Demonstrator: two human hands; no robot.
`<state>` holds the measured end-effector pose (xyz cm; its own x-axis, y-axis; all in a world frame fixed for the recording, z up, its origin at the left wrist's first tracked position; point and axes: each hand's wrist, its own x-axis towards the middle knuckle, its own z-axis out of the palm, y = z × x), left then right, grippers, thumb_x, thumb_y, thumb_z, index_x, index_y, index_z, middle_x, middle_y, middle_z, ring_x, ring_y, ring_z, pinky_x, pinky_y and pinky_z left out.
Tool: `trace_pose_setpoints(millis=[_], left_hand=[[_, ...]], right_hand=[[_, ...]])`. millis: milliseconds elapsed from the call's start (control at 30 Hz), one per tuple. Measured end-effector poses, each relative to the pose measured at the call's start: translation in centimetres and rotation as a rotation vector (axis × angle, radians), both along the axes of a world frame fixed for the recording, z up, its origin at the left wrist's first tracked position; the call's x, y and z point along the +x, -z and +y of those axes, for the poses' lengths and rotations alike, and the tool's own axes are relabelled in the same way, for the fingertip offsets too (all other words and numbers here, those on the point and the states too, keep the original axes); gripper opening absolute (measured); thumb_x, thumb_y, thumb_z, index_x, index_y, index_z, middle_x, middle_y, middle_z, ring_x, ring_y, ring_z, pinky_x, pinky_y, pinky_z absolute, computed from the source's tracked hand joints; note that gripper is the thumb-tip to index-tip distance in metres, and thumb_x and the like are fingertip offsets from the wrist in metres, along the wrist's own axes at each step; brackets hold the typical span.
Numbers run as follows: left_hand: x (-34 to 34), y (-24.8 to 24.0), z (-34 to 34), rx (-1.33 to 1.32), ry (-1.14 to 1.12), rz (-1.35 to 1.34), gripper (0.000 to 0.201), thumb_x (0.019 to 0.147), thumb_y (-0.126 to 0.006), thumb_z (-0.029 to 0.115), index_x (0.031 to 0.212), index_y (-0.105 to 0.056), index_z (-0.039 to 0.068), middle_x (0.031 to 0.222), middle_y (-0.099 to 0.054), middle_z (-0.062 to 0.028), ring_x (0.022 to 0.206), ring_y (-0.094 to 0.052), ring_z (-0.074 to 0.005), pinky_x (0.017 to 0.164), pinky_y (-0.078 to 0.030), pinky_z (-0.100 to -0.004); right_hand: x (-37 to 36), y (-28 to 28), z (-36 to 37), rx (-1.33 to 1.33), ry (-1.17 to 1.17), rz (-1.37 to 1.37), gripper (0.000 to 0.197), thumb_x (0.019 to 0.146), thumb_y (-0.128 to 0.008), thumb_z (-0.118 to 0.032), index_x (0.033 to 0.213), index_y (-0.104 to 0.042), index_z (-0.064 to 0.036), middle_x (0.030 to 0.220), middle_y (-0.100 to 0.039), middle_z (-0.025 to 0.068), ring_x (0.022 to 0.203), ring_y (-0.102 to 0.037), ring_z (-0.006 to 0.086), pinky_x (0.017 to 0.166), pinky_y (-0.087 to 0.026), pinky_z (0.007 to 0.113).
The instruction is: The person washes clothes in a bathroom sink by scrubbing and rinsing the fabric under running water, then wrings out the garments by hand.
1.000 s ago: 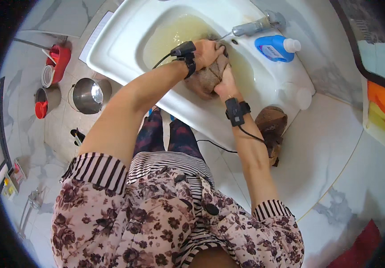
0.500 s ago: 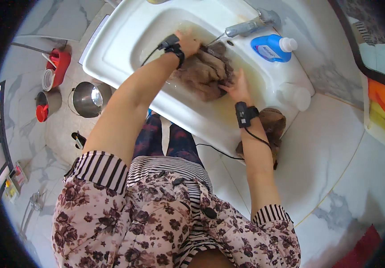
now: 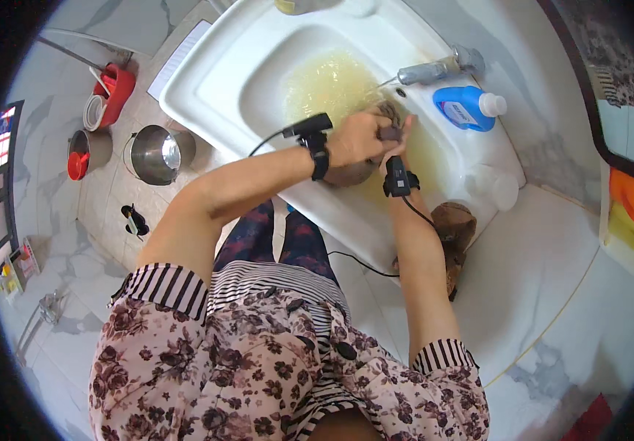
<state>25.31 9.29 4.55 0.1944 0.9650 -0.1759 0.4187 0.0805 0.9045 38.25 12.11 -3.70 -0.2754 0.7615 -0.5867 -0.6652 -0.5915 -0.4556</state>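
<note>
Yellowish water lies in the white sink (image 3: 207, 81), and a thin stream falls from the metal faucet (image 3: 427, 72). Over the basin, my left hand (image 3: 357, 138) is closed on a bunched wet brown cloth (image 3: 354, 175). Against it, my right hand (image 3: 398, 145) grips the same cloth, its thumb sticking up; its other fingers are mostly hidden. One part of the cloth bulges above the hands, and another hangs below my left hand. A second brown cloth (image 3: 453, 224) is draped over the sink's near right edge, beside my right forearm.
On the sink's right ledge stand a blue bottle with a white cap (image 3: 468, 109) and a white container (image 3: 493, 187). A metal bucket (image 3: 157, 154), a red tub (image 3: 117, 92) and another pot with a red scoop (image 3: 79, 165) are on the floor at left. A dark cable runs from my right wrist.
My hands have come together, my left moving right and nearer. The cloth, spread in the water before, is now gathered in a bunch between them, and more yellowish water shows.
</note>
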Motion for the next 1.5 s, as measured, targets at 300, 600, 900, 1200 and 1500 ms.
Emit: trace_pose_setpoints(millis=[300, 600, 900, 1200, 1500], left_hand=[[-0.9, 3.8, 1.3, 0.306, -0.128, 0.12, 0.032, 0.08, -0.06, 0.036, 0.083, -0.068, 0.006, 0.082, -0.063, -0.02, 0.075, -0.062, -0.0352, 0.071, -0.05, -0.0411], [-4.3, 3.0, 4.7, 0.202, 0.045, 0.069, 0.037, 0.075, -0.066, 0.031, 0.103, -0.061, 0.007, 0.101, -0.055, -0.0193, 0.097, -0.053, -0.0363, 0.087, -0.044, -0.0402], [-6.0, 0.0, -1.6, -0.1, 0.488, 0.72, 0.131, 0.046, -0.088, 0.026, 0.148, -0.006, 0.031, 0.152, -0.003, -0.0185, 0.131, -0.019, -0.0522, 0.098, -0.035, -0.0638], [-5.7, 6.6, -3.4, 0.458, 0.566, 1.065, 0.096, 0.072, -0.058, 0.064, 0.145, -0.024, 0.012, 0.146, -0.028, -0.0175, 0.136, -0.016, -0.041, 0.102, -0.019, -0.0696], [-2.7, 7.2, -2.3, 0.286, 0.327, 0.906, 0.065, 0.078, -0.059, 0.04, 0.132, -0.044, 0.007, 0.123, -0.052, -0.0185, 0.109, -0.051, -0.0372, 0.083, -0.046, -0.051]], right_hand=[[-2.2, -2.2, -2.6, 0.075, -0.106, -0.088, 0.043, 0.097, -0.039, -0.032, 0.132, -0.043, -0.0061, 0.131, -0.048, 0.0085, 0.12, -0.047, 0.024, 0.102, -0.039, 0.041], [3.5, -5.7, -4.2, 0.295, -0.256, -0.621, 0.043, 0.085, -0.057, -0.015, 0.124, -0.046, -0.0005, 0.127, -0.049, 0.0132, 0.112, -0.051, 0.027, 0.096, -0.042, 0.039], [0.2, -5.9, -8.0, 0.895, -0.712, -1.503, 0.099, 0.063, -0.079, -0.03, 0.143, -0.025, -0.0073, 0.142, -0.03, 0.0215, 0.126, -0.034, 0.0415, 0.103, -0.031, 0.045], [-1.2, -4.4, -5.0, 0.7, -0.974, -1.725, 0.103, 0.058, -0.083, -0.038, 0.139, -0.03, -0.0048, 0.142, -0.025, 0.0221, 0.126, -0.029, 0.0459, 0.099, -0.032, 0.057], [0.8, -1.1, -3.8, 1.002, -0.616, -1.699, 0.072, 0.069, -0.075, -0.022, 0.127, -0.039, 0.0023, 0.12, -0.049, 0.0234, 0.115, -0.046, 0.0383, 0.092, -0.042, 0.045]])
